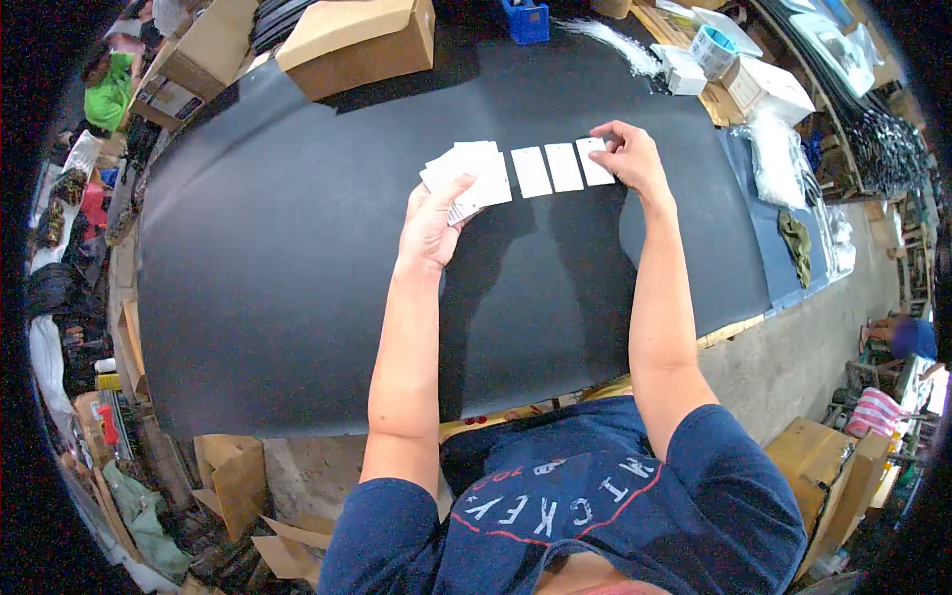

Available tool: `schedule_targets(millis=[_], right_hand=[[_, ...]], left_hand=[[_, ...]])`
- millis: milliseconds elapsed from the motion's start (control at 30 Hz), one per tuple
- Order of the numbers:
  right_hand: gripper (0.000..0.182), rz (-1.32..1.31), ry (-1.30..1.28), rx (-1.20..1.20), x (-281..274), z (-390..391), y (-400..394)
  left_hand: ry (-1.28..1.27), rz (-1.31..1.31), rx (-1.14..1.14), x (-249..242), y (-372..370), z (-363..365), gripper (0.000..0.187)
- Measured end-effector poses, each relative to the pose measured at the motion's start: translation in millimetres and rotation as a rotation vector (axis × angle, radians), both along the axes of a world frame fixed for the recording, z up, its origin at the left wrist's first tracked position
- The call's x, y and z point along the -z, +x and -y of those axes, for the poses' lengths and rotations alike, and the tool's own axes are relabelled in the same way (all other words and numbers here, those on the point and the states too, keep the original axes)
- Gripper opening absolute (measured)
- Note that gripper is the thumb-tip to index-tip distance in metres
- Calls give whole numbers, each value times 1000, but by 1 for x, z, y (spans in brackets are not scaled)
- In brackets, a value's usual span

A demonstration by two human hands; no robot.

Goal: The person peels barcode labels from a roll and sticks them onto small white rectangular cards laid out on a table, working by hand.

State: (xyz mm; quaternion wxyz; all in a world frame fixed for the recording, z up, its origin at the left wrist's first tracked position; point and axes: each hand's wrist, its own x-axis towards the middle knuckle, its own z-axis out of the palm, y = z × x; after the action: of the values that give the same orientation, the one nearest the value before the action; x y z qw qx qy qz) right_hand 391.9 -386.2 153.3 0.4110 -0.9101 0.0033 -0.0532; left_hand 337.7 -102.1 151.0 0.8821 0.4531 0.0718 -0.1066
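Observation:
My left hand (pixel 430 226) is closed on a fanned stack of white cards (pixel 476 171), its thumb across the top of them. To the right of the stack, a short row of single white cards lies on the black tabletop (pixel 297 268): a left card (pixel 532 173), a middle card (pixel 565 168) and a right card (pixel 595 162). My right hand (pixel 635 161) pinches the right card by its right side, thumb and forefinger at its edge. The cards in the row lie side by side with narrow gaps.
An open cardboard box (pixel 357 45) stands at the back left of the table, and a blue bin (pixel 527 22) at the back. White boxes (pixel 684 71) and a tape roll (pixel 714 48) sit back right. Near the right edge lies a dark green cloth (pixel 795 246). A person (pixel 907 339) sits far right.

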Motion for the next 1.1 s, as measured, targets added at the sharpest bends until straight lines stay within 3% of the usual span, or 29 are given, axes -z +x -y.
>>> schedule_targets(millis=[33, 100, 200, 267, 333, 400, 533, 600, 700, 967, 1100], right_hand=[[30, 0, -1, -1, 2, -1, 1], [28, 435, -254, 54, 1, -6, -1], [28, 372, -29, 24, -12, -23, 1], [31, 129, 438, -190, -18, -49, -4], [25, -110, 375, -333, -36, -71, -21], [22, -194, 495, -449, -28, -76, -18], [26, 27, 563, -238, -23, -38, 0], [29, 52, 558, -139, -26, -4, 4], [30, 12, 277, -73, -15, 44, 6], [23, 145, 206, -30, 13, 45, 4], [24, 182, 25, 68, 10, 43, 4]], left_hand=[[32, 12, -24, 1, 0, 2, 42], [35, -3, -44, 1, -2, 6, 43], [56, 5, -77, -4, -3, 14, 44], [73, 26, -92, -3, -5, 17, 44], [85, 52, -34, -3, -6, 20, 46], [98, 46, -35, -5, -8, 22, 44], [-10, -16, 64, -12, -7, 19, 38], [-39, 7, 65, -7, -4, 17, 37], [-46, 14, 53, -5, -4, 16, 39], [35, -3, 5, 5, -6, 19, 46], [87, 9, -15, -3, -8, 22, 46]])
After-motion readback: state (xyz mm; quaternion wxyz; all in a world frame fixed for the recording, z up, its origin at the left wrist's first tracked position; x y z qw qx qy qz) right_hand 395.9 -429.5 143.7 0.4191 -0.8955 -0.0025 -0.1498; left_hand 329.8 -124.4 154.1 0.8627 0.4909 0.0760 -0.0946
